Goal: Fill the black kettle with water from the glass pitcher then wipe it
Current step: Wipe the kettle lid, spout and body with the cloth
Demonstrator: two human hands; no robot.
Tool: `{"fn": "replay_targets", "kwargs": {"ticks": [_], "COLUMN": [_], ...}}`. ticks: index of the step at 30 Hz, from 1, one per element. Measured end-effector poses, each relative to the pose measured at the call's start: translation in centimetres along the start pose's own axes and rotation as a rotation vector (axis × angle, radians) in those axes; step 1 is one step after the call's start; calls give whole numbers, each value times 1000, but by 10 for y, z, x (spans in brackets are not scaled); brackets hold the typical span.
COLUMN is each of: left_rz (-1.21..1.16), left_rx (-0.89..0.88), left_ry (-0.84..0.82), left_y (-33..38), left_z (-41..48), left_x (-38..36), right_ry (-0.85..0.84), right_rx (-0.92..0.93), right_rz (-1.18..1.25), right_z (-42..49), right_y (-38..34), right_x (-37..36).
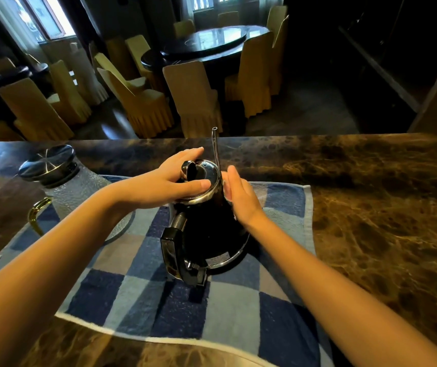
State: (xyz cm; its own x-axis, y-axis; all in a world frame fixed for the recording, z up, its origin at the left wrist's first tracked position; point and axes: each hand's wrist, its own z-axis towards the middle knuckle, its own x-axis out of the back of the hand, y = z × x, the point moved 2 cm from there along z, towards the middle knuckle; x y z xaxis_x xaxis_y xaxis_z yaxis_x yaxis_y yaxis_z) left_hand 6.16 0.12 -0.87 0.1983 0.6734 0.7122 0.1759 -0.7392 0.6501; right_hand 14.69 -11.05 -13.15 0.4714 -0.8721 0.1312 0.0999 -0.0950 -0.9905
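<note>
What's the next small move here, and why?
Probably slide the right hand down the side of the black kettle: it presses what looks like a white cloth there, while the left hand rests on the lid, steadying it.

Glossy black kettle (212,229) with chrome-silver lid (206,170), towel (138,295) checked in navy, pale blue and grey with white border, brown marble-veined countertop (371,207), clear dimpled glass pitcher (77,189) with gold handle (36,210), mustard-yellow chair covers (191,96)

Kettle (212,229) on towel (238,313) (counter (371,207) beneath); pitcher (79,189) left of kettle.
</note>
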Motion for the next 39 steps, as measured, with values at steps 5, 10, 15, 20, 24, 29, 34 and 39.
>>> {"fn": "replay_targets", "kwargs": {"ticks": [5, 10, 15, 20, 24, 29, 34, 39], "left_rz": [1, -5, -27, -51, -55, -71, 185, -104], "left_rx": [-9, -22, -23, -2, -1, -7, -180, -414], "left_ry": [17, 33, 26, 21, 48, 86, 460, 689], "left_y": [0, 0, -1, 0, -3, -10, 2, 41], "left_z": [1, 2, 3, 2, 1, 1, -11, -38], "left_x": [-1, -1, -1, -1, -2, -4, -17, -35], "right_ry": [220, 163, 115, 170, 333, 257, 17, -284], "right_rx": [12, 219, 179, -2, -110, -433, -442, -414], "right_rz": [-71, -63, -27, 113, 274, 828, 1282, 1342], "right_z": [-65, -74, -19, -21, -58, -76, -81, -91], "right_y": [11, -25, -22, 1, 14, 8, -34, -88], "right_x": [-5, -19, -2, 8, 17, 40, 70, 82]}}
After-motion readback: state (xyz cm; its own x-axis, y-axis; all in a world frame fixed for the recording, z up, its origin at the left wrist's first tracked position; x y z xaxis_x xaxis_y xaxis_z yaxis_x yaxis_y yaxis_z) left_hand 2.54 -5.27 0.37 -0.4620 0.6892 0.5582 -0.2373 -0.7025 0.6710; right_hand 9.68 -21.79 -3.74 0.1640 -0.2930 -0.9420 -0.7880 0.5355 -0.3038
